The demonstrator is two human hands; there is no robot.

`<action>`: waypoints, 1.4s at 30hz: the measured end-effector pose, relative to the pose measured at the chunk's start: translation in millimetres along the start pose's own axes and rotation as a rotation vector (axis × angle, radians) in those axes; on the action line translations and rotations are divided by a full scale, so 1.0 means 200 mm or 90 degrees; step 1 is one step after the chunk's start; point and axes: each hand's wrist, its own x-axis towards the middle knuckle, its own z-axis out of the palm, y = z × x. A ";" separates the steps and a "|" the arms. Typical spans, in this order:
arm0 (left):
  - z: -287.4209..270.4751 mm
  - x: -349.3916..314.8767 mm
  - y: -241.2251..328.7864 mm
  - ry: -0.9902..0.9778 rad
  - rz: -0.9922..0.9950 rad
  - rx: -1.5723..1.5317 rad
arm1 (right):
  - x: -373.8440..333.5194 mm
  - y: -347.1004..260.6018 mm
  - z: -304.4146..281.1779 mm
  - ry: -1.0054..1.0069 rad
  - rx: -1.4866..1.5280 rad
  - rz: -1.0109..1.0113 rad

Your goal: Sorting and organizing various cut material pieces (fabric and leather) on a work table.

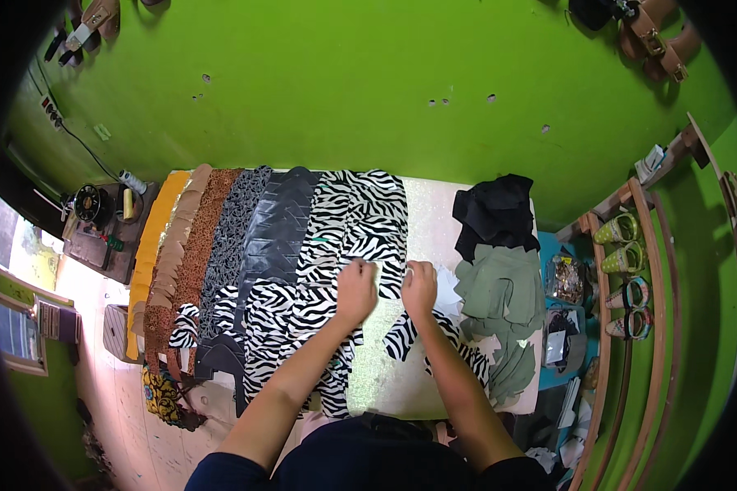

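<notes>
My left hand (358, 291) and my right hand (420, 289) are close together over the table, fingers curled. Between them lies a zebra-print fabric piece (391, 280); both hands seem to pinch its edges, though the fingertips are partly hidden. Beyond and to the left, overlapping zebra-print pieces (323, 217) form rows on the table. More loose zebra-print cutouts (399, 337) lie beside and beneath my right forearm. A pale scrap (448, 292) sits just right of my right hand.
Rows of black (278, 213), grey-patterned (233, 221), leopard-print (213, 213), tan and yellow pieces (164, 217) cover the table's left. Black cloth (495, 209) and olive-green pieces (504, 295) lie at right. A wooden rack (659, 278) holds sandals (622, 259). A green wall (327, 90) stands behind.
</notes>
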 end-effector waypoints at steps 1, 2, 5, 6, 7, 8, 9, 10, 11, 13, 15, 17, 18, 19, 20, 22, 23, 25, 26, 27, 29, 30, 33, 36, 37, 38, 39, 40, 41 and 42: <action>0.01 -0.05 0.05 -0.029 0.039 -0.015 | -0.04 0.01 -0.05 0.030 -0.014 -0.018; 0.03 -0.09 0.09 -0.057 0.078 -0.030 | -0.09 0.02 -0.09 0.049 -0.048 -0.030; 0.09 -0.20 0.18 -0.110 0.112 -0.065 | -0.19 0.05 -0.20 0.062 -0.032 -0.067; 0.11 -0.23 0.21 -0.150 0.094 -0.077 | -0.22 0.07 -0.24 0.046 -0.032 -0.078; 0.11 -0.25 0.24 -0.180 0.083 -0.062 | -0.25 0.08 -0.27 0.031 -0.031 -0.090; 0.10 -0.26 0.26 -0.208 0.072 -0.047 | -0.28 0.09 -0.30 0.034 -0.035 -0.087; 0.12 -0.27 0.26 -0.245 0.059 -0.041 | -0.31 0.11 -0.33 0.021 -0.049 -0.070; 0.11 -0.27 0.28 -0.247 0.065 -0.042 | -0.35 0.12 -0.35 0.008 -0.062 -0.052; 0.10 -0.27 0.30 -0.242 0.055 -0.036 | -0.38 0.14 -0.38 -0.032 -0.058 -0.032; 0.08 -0.28 0.34 -0.190 0.050 -0.028 | -0.43 0.15 -0.42 -0.059 -0.077 -0.066; 0.08 -0.29 0.35 -0.213 0.060 -0.016 | -0.47 0.14 -0.44 -0.098 -0.127 -0.114; 0.10 -0.31 0.36 -0.240 0.082 0.001 | -0.50 0.17 -0.44 -0.105 -0.124 -0.106; 0.11 -0.33 0.36 -0.237 0.082 0.004 | -0.51 0.18 -0.44 -0.116 -0.120 -0.097; 0.11 -0.33 0.37 -0.246 0.068 0.002 | -0.50 0.20 -0.44 -0.137 -0.120 -0.092; 0.11 -0.33 0.39 -0.255 0.054 0.001 | -0.51 0.21 -0.44 -0.134 -0.119 -0.094; 0.09 -0.33 0.41 -0.240 0.052 0.003 | -0.51 0.24 -0.44 -0.137 -0.105 -0.107; 0.08 -0.33 0.42 -0.256 0.012 0.001 | -0.51 0.25 -0.45 -0.127 -0.108 -0.129; 0.03 -0.34 0.47 -0.239 -0.032 -0.021 | -0.52 0.25 -0.45 -0.142 -0.119 -0.142; 0.04 -0.36 0.47 -0.235 -0.032 -0.019 | -0.52 0.25 -0.46 -0.160 -0.131 -0.153; 0.06 -0.38 0.46 -0.234 -0.049 -0.058 | -0.52 0.25 -0.47 -0.170 -0.102 -0.134; 0.04 -0.41 0.48 -0.262 -0.056 -0.081 | -0.52 0.24 -0.49 -0.158 -0.064 -0.103; 0.04 -0.43 0.49 -0.259 -0.055 -0.079 | -0.52 0.24 -0.51 -0.149 -0.026 -0.070; -0.01 -0.49 0.54 -0.140 -0.060 -0.184 | -0.51 0.27 -0.58 -0.219 0.063 -0.023; -0.06 -0.55 0.55 -0.097 -0.127 -0.320 | -0.52 0.27 -0.66 -0.266 0.193 0.001; -0.08 -0.57 0.53 -0.083 -0.132 -0.321 | -0.53 0.25 -0.69 -0.287 0.187 0.035; -0.10 -0.60 0.53 -0.065 -0.167 -0.323 | -0.55 0.23 -0.72 -0.309 0.182 0.070; -0.11 -0.64 0.52 -0.062 -0.206 -0.315 | -0.56 0.21 -0.74 -0.336 0.209 0.117; -0.13 -0.66 0.54 -0.064 -0.238 -0.311 | -0.59 0.25 -0.74 -0.340 0.261 0.120; -0.15 -0.67 0.56 -0.084 -0.280 -0.356 | -0.62 0.27 -0.73 -0.300 0.345 0.131; -0.16 -0.70 0.59 -0.084 -0.333 -0.402 | -0.65 0.28 -0.72 -0.260 0.427 0.142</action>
